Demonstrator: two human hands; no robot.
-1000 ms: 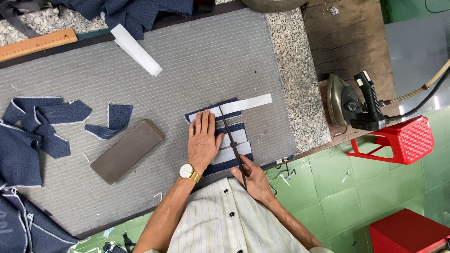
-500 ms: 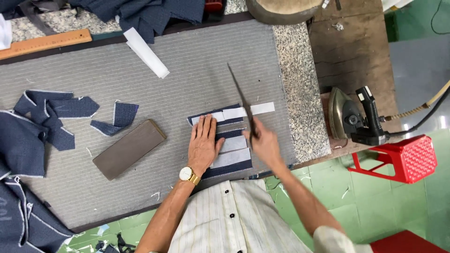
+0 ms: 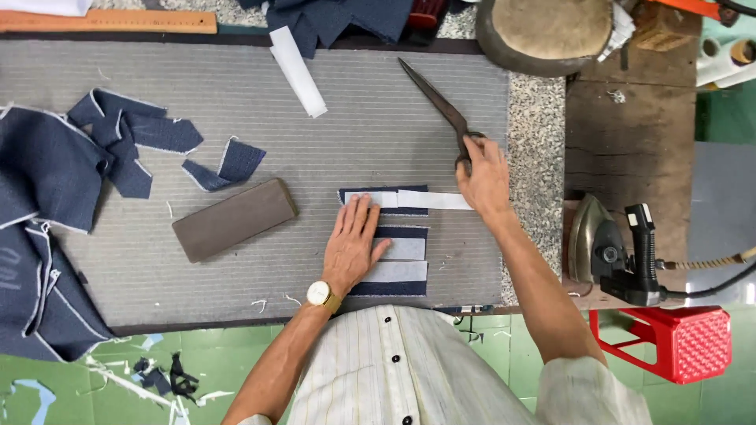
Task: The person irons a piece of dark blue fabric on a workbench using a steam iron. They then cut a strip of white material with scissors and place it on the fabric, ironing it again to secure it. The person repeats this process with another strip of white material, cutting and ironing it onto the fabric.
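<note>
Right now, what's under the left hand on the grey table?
The left hand lies flat on a navy fabric piece with white strips across it, on the grey padded table. The cloth beneath the palm is covered, so its left edge cannot be seen.

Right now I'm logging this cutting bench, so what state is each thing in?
scissors: shut, flat on the mat, handle under the right hand
navy fabric piece: flat, white strips laid across it, pressed by the left hand
iron: resting at the table's edge, untouched
grey block: lying flat, untouched
navy scraps: loose, scattered
wooden ruler: flat along the far edge
</note>
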